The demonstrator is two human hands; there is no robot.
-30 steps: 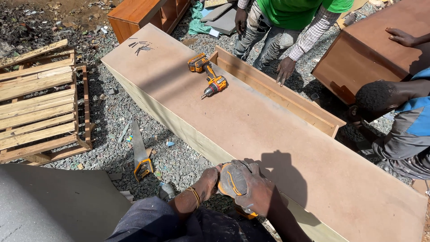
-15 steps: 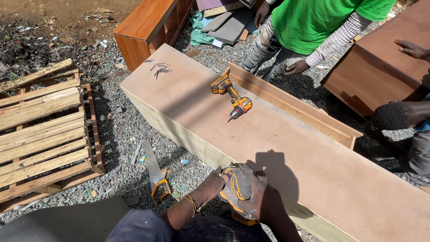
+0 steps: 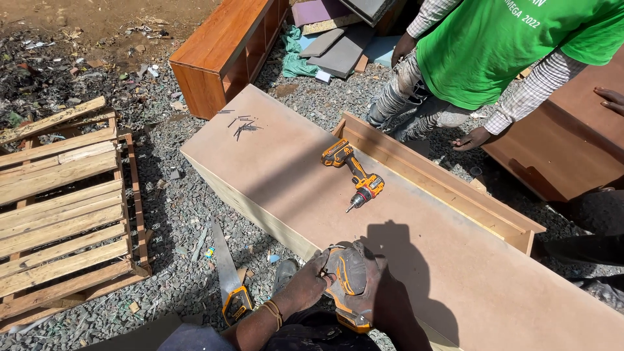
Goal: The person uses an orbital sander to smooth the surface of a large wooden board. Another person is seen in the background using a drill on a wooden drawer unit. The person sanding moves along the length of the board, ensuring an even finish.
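Head view: both our hands clasp an orange power tool (image 3: 348,286) at the board's (image 3: 292,162) near edge, left hand (image 3: 311,281) and right hand (image 3: 380,292) wrapped around it; a drill (image 3: 354,174) lies beyond.

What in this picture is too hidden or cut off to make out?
- Head view: the tool under both hands; the left hand and right hand cover most of it.
- Co-worker: cut off by the top edge.
- Nails on the board: too small to count.
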